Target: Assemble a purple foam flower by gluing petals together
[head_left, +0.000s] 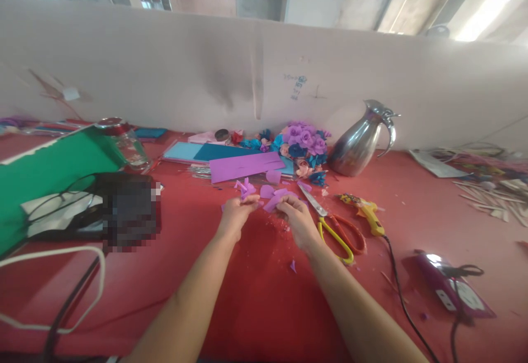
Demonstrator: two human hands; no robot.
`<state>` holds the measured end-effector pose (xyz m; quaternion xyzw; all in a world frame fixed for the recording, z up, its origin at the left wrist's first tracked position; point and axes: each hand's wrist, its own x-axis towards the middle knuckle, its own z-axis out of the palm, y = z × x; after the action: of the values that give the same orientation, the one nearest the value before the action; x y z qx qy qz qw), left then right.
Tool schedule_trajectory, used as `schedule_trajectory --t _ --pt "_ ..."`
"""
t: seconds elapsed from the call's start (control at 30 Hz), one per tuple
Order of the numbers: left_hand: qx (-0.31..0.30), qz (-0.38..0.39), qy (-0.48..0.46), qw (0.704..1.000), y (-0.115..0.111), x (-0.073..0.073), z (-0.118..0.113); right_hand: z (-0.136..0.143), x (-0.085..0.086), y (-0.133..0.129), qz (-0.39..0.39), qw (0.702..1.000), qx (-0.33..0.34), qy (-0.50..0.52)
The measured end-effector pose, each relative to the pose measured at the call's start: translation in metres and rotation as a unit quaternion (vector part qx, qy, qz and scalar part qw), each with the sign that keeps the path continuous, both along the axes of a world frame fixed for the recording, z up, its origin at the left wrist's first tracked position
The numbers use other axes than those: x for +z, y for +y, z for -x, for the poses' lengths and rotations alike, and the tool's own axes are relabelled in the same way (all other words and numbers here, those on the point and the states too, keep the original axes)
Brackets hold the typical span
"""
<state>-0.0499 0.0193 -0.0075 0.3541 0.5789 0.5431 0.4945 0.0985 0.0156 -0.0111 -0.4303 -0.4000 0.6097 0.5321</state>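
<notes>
My left hand pinches a partly formed purple paper flower, its curled petals standing above the fingers. Between the closed thumb and fingers of my right hand is a cut purple paper petal. Loose purple petals lie on the red table just beyond both hands. Behind them a purple paper strip rests across blue sheets. Scissors with yellow and red handles lie beside my right wrist. A bunch of finished paper flowers, mostly purple and blue, sits farther back.
A yellow glue gun with a black cord lies right of the scissors. Behind it stands a steel jug. A purple power socket is at the right. Leftward are a black bag, a glass jar and a green board.
</notes>
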Motion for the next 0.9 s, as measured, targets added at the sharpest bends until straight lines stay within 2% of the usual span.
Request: schedule_trajectory --t 0.13,0.3,0.43,0.6,0.7,0.8,0.87,0.9 --pt "0.026 -0.01 0.064 0.998 0.0 0.001 -0.002 0.0 -0.003 0.001 0.007 1.0 -0.002 -0.008" --pt "-0.071 0.021 0.005 0.997 -0.001 0.001 -0.006 0.002 -0.006 0.002 0.001 1.0 0.006 -0.013" --pt "-0.091 0.009 -0.02 0.996 -0.001 0.001 -0.006 0.006 -0.006 0.002 -0.019 0.999 -0.006 -0.033" --pt "-0.1 0.01 -0.035 0.994 -0.002 0.015 -0.007 0.007 0.008 0.001 -0.012 0.997 0.005 -0.077" --pt "-0.112 0.015 -0.037 0.993 -0.001 0.021 -0.007 -0.001 0.02 -0.001 -0.035 0.991 0.006 -0.132" --pt "-0.068 0.027 -0.037 0.997 0.001 0.018 -0.006 -0.031 0.024 -0.004 -0.092 0.962 -0.031 -0.255" --pt "-0.073 0.026 -0.031 0.997 0.003 0.012 -0.006 -0.067 0.021 -0.007 -0.127 0.918 -0.121 -0.356" --pt "-0.079 0.021 -0.028 0.996 0.003 0.01 -0.006 -0.089 0.018 -0.008 -0.126 0.882 -0.181 -0.416"
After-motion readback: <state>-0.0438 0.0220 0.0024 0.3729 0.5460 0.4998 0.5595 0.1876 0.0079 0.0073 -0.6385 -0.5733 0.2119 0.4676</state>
